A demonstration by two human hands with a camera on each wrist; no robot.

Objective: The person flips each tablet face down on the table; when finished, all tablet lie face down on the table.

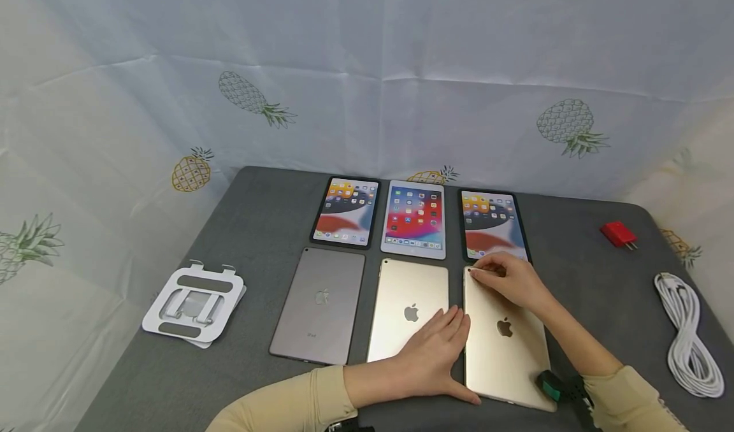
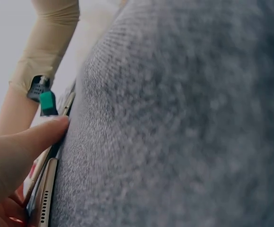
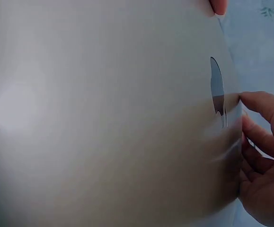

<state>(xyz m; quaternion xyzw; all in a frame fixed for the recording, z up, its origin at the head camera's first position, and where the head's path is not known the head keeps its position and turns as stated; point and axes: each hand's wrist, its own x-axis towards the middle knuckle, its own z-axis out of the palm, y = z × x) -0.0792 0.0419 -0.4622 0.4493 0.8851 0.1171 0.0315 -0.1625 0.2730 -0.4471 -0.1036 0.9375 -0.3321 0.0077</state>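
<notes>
A gold tablet lies back up at the front right, its dark apple logo showing. At its far left corner my right hand pinches the edge with curled fingers. In the right wrist view the thumb and fingers of this right hand meet the tablet's far edge. My left hand lies spread, fingertips along the same tablet's left edge and thumb near its front end. Partly under that hand is a second gold tablet, back up. In the left wrist view, the left thumb extends beside the tablet edges.
Left of these lies a grey tablet, back up. Behind stand three lit tablets, screen up: left, white middle and right. A white folding stand lies left; a red plug and white cable lie right.
</notes>
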